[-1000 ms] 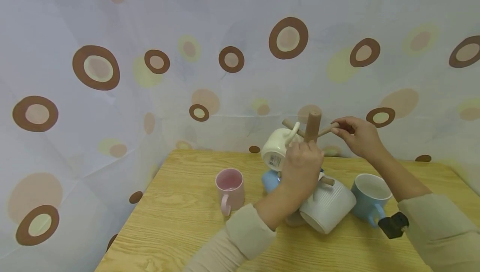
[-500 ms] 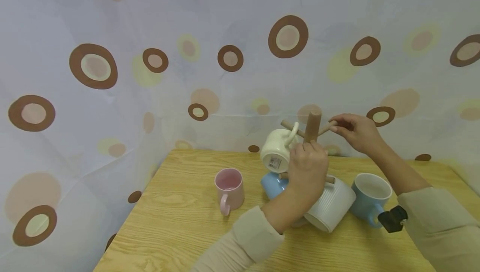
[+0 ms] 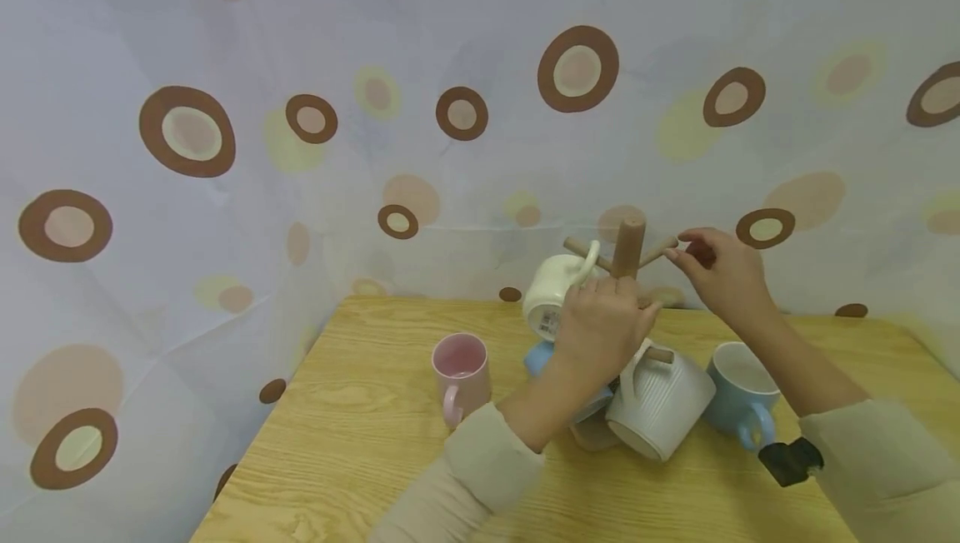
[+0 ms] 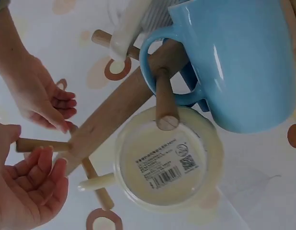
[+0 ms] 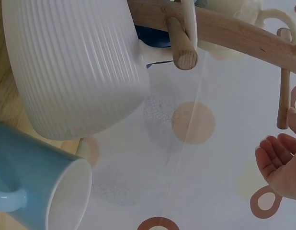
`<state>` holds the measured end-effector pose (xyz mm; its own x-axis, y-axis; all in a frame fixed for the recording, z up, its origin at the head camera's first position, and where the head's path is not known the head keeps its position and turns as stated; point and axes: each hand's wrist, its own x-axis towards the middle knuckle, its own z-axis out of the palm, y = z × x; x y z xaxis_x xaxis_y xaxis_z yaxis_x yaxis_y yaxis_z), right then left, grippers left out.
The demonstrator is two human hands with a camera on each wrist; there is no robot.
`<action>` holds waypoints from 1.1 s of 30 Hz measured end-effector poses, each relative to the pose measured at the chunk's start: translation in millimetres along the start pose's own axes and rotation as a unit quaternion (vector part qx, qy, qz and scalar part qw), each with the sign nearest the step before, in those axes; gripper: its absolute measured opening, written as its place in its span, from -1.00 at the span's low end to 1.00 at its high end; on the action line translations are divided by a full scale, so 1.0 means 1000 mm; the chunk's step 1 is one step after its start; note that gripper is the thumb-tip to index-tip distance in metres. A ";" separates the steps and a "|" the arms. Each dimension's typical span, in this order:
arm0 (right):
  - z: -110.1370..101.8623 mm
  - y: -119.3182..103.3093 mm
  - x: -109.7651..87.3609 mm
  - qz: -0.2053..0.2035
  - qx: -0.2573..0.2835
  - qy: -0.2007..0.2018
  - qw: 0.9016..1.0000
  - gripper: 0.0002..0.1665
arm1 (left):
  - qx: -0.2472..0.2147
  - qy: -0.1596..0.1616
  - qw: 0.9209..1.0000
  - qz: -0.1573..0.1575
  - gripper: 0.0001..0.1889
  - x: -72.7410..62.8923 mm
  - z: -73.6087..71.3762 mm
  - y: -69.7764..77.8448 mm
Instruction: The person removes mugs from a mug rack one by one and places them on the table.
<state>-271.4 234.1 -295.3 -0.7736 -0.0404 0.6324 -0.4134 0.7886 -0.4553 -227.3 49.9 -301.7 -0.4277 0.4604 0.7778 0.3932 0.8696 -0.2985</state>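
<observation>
A wooden mug tree [image 3: 627, 250] stands at the table's far side, with mugs hung on its pegs. My left hand [image 3: 603, 322] is in front of the post; in the left wrist view an upper peg [image 4: 42, 145] lies between its thumb and loosely curled fingers. The right hand [image 3: 723, 276] has thumb and index finger at the end of the right upper peg [image 3: 660, 251], the other fingers bent. A cream mug [image 3: 551, 293] hangs at upper left. Lower down hang a blue mug [image 4: 239, 67], mostly hidden in the head view, and a white ribbed mug [image 3: 663, 406].
A pink mug [image 3: 463, 385] stands upright on the wooden table [image 3: 360, 410], left of the tree. Another blue mug [image 3: 738, 401] with a pale inside stands to the right, near the right forearm. Behind the table hangs a spotted curtain [image 3: 480, 168].
My left hand has shifted and its thumb now sticks out to the right of the post. The right fingers have loosened slightly at the peg's end. The mugs keep their places.
</observation>
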 end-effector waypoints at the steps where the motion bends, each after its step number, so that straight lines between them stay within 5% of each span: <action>1: 0.000 -0.001 -0.002 -0.007 -0.003 0.022 1.000 -0.67 | -0.037 0.001 0.999 -0.003 -0.67 -0.001 0.002 -0.004; 4: -0.001 -0.004 -0.009 -0.036 -0.007 0.079 0.996 -0.76 | -0.163 -0.002 0.986 -0.015 -0.67 -0.006 0.008 -0.017; 8: -0.003 -0.007 -0.018 -0.048 0.004 0.108 0.993 -0.83 | -0.256 0.000 0.966 -0.035 -0.66 -0.014 0.017 -0.034; 16: 0.001 -0.023 -0.037 -0.085 0.034 0.142 0.986 -0.88 | -0.294 0.009 0.952 -0.088 -0.70 -0.023 0.029 -0.054; 20: 0.005 -0.029 -0.044 -0.114 0.036 0.163 0.979 -0.87 | -0.327 -0.008 0.934 -0.141 -0.70 -0.024 0.032 -0.062; 22: 0.007 -0.032 -0.047 -0.127 0.030 0.166 0.977 -0.85 | -0.346 -0.038 0.920 -0.182 -0.67 -0.025 0.035 -0.066; 27: 0.011 -0.043 -0.055 -0.151 0.034 0.166 0.974 -0.68 | -0.398 -0.118 0.865 -0.282 -0.58 -0.024 0.043 -0.073; 33: 0.014 -0.053 -0.064 -0.142 0.046 0.145 0.978 -0.58 | -0.439 -0.169 0.815 -0.340 -0.49 -0.025 0.053 -0.077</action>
<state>-206.8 186.1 -320.7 -0.4581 -0.0649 0.8865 -0.6442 0.7114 -0.2808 -290.0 -18.9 -327.2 -0.9308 0.0782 0.3571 0.3389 0.5507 0.7628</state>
